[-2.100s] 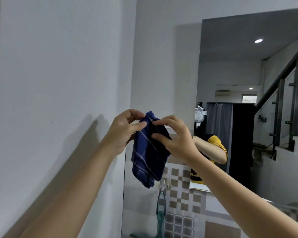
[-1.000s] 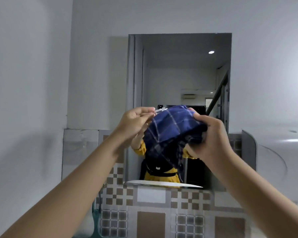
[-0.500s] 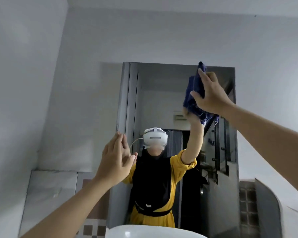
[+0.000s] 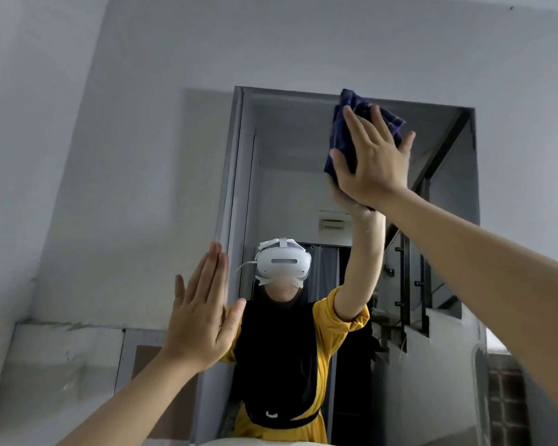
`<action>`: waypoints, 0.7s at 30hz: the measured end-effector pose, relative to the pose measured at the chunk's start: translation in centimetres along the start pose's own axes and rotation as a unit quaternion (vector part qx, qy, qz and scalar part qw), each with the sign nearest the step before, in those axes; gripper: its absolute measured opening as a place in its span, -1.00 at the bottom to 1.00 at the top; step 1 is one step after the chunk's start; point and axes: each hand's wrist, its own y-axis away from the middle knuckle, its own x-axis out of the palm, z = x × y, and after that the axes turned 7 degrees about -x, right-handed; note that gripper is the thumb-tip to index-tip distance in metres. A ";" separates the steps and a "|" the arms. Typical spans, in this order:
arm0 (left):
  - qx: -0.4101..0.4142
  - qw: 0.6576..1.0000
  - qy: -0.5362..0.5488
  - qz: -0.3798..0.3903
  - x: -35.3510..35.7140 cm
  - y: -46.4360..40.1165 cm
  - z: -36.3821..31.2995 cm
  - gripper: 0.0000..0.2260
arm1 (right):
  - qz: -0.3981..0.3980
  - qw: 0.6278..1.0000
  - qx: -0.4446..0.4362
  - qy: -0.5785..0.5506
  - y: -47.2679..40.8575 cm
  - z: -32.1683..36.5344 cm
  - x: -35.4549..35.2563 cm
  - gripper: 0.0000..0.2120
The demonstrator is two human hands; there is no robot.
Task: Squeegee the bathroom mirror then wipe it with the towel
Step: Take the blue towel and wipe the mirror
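Note:
The mirror (image 4: 287, 140) hangs on the grey wall straight ahead, and in it I see my reflection with a headset. My right hand (image 4: 371, 162) is raised near the mirror's top edge. Its palm and spread fingers press a dark blue checked towel (image 4: 347, 111) flat against the glass. The towel sticks out above and to the left of that hand. My left hand (image 4: 200, 317) is lower, held up flat by the mirror's left edge, fingers straight, holding nothing. No squeegee is in view.
A grey wall (image 4: 126, 172) fills the left and top. A metal panel (image 4: 62, 365) sits low on the left wall. The white rim of a sink (image 4: 255, 443) shows at the bottom edge. Brown tiles (image 4: 506, 397) lie at the lower right.
Both hands held the towel in front of me. The left hand let go. The right hand lifted the towel to the top of the mirror and flattened it against the glass.

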 end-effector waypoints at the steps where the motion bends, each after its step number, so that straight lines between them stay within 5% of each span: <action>1: 0.003 1.000 0.006 -0.004 0.2 0.0 0.1 -0.38 | 0.000 1.000 -0.001 -0.001 -0.7 1.2 0.4 -0.38; 13: 0.019 0.999 0.020 -0.041 1.3 0.1 0.7 -0.39 | -0.014 0.999 -0.027 -0.036 -7.0 13.2 4.0 -0.33; 21: 0.017 0.999 0.013 -0.042 1.3 0.1 0.8 -0.38 | 0.028 0.975 -0.218 -0.034 -6.2 13.5 4.1 -0.38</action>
